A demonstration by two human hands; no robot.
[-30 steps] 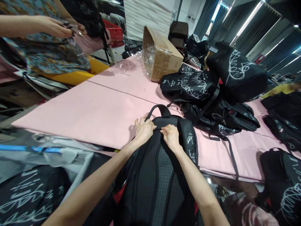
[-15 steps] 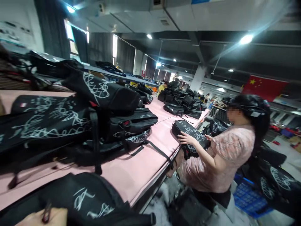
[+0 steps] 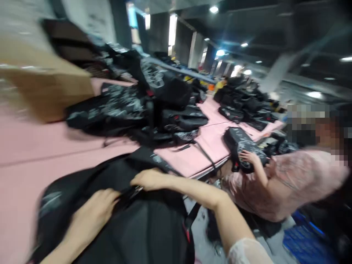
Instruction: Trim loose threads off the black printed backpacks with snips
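My left hand (image 3: pixel 92 214) and right hand (image 3: pixel 150 179) pinch the black fabric backpack (image 3: pixel 132 223) at six o'clock on the pink table (image 3: pixel 55 154), seemingly at its zip. At one o'clock, a pile of black scribble-printed backpacks (image 3: pixel 154 110).

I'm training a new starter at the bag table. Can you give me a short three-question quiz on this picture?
1. True or false: both of the wearer's hands rest on the black backpack at the near edge of the pink table.
2. What lies beyond that backpack, in the middle of the table? A) a pile of black backpacks B) folded towels C) a row of bottles
3. What does the co-worker's hand on the right touch?

Key
1. True: the left hand and the right hand both press on its top.
2. A: the pile of black backpacks with white scribble print.
3. Another black backpack at the table's edge.
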